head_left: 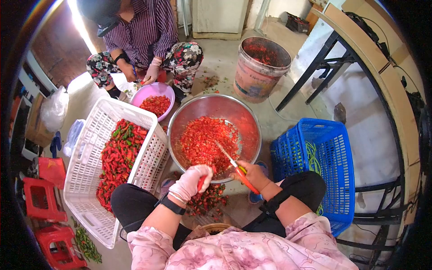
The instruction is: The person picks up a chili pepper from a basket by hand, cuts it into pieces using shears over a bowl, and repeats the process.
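Cutting tool: a narrow-bladed knife with a red handle (234, 164), with a yellow-green patch where blade meets handle.
Knife state: gripped in the bare right hand (256, 176), the red handle running back across the hand.
Knife pose: tilted, with the pale blade slanting up and away to the left.
Knife place: over the near rim of the large round steel bowl (252, 118), tip above the chopped red pieces inside.
Pepper: a small red chilli pepper (202, 182), whole as far as can be seen.
Pepper state: pinched in the white-gloved left hand (191, 181), mostly hidden by the fingers.
Pepper place: at the bowl's near rim, just left of the knife handle.
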The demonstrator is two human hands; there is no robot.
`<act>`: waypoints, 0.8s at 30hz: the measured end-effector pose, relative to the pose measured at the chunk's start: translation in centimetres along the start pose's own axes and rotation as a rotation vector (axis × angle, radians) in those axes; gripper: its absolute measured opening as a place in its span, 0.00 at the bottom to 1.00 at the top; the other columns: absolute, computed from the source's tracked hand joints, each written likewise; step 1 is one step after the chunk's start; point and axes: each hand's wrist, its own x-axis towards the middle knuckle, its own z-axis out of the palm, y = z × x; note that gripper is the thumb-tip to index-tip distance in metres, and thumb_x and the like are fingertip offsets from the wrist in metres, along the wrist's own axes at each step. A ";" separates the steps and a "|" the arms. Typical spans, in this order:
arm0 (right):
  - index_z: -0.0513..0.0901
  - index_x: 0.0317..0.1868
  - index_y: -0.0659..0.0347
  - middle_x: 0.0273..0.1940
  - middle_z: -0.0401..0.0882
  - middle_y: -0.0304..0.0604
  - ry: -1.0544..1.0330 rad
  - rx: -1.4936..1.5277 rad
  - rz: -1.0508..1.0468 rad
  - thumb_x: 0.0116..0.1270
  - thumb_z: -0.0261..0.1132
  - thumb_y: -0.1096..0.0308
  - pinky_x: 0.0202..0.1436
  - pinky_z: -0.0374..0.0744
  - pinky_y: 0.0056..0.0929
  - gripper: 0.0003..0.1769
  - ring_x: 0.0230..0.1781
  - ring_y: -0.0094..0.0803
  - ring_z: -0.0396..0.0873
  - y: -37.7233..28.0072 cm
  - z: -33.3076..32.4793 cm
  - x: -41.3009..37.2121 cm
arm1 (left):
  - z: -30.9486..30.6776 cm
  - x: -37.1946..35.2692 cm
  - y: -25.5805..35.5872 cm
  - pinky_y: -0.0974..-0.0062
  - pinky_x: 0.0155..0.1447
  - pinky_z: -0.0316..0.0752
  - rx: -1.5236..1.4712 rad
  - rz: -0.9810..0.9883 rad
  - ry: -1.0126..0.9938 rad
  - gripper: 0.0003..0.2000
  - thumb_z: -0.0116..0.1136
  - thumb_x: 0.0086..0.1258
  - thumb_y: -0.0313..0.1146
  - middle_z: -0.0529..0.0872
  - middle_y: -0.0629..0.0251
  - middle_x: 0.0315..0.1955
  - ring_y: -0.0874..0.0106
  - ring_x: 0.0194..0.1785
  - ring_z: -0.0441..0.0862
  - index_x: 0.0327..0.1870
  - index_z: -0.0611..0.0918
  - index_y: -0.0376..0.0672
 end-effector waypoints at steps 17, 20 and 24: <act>0.72 0.46 0.64 0.34 0.78 0.50 0.015 0.169 0.021 0.56 0.65 0.53 0.39 0.74 0.32 0.25 0.35 0.37 0.78 0.4 -0.6 -0.1 | -2.9 0.7 -0.9 0.71 0.29 0.75 -0.135 -0.046 0.039 0.08 0.49 0.61 0.31 0.79 0.60 0.28 0.67 0.29 0.77 0.37 0.76 0.37; 0.72 0.48 0.64 0.33 0.78 0.48 -0.008 0.200 -0.030 0.57 0.65 0.54 0.39 0.74 0.29 0.26 0.34 0.32 0.77 0.9 -0.4 -0.1 | -1.5 0.4 -0.2 0.72 0.32 0.76 -0.368 0.047 0.057 0.10 0.47 0.57 0.27 0.78 0.58 0.30 0.65 0.34 0.77 0.39 0.76 0.35; 0.69 0.53 0.63 0.33 0.75 0.37 -0.097 0.217 0.063 0.59 0.64 0.58 0.38 0.73 0.22 0.26 0.33 0.22 0.72 -0.3 -0.5 -0.6 | -2.5 1.2 -0.1 0.76 0.29 0.74 -0.498 0.057 -0.134 0.13 0.46 0.57 0.24 0.78 0.56 0.33 0.63 0.35 0.76 0.44 0.74 0.35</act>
